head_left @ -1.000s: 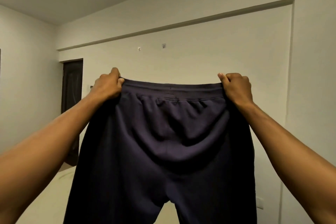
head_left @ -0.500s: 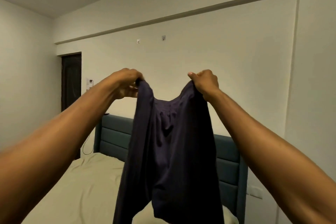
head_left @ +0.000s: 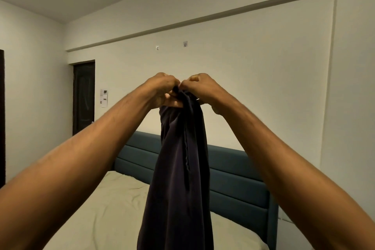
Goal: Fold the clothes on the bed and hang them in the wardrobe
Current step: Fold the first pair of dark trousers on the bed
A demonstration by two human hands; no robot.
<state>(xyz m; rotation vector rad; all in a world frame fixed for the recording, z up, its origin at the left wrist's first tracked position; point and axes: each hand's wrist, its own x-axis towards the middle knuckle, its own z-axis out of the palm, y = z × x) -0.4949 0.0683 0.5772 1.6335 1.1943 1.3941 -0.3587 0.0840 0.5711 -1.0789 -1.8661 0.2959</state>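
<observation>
I see both hands raised and brought together, knuckles nearly touching. Left hand point(head_left: 162, 89) and right hand point(head_left: 199, 87) each pinch the top edge of the dark trousers point(head_left: 178, 168) — fingers curled tight on the cloth. The garment hangs straight down below the hands, doubled lengthwise. Bed point(head_left: 105, 209) lies beneath and beyond — teal headboard point(head_left: 233, 178) behind the hanging cloth.
</observation>
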